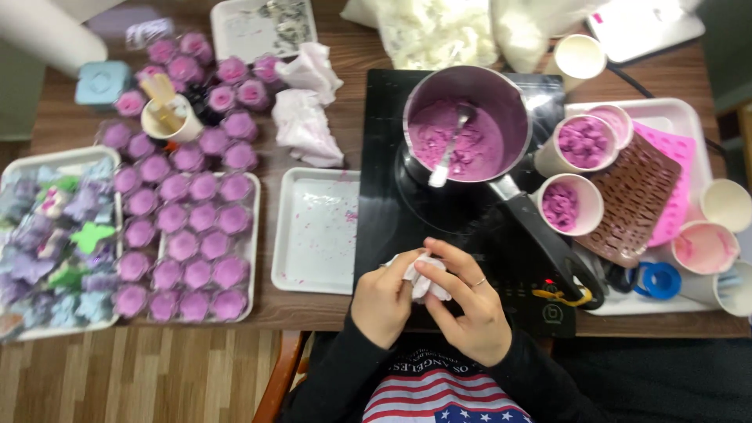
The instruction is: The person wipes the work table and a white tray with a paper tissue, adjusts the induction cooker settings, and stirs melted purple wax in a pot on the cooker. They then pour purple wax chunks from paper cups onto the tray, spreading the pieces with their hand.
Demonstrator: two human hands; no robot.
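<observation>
Home craft table, induction hob (392, 196), pan of purple wax (462, 117), filled moulds (188, 235)

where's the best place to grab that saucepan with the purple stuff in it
Probably by its long black handle, which slopes from the saucepan toward the person's right hand. Come from the near right side and wrap around the handle's middle. The bowl holds purple melt and a spoon, so keep it level and avoid the metal wall.

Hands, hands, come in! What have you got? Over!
Left hand and right hand both pinching a crumpled white tissue. Over the black cooktop edge. Pot of purple mix behind, clear.
</observation>
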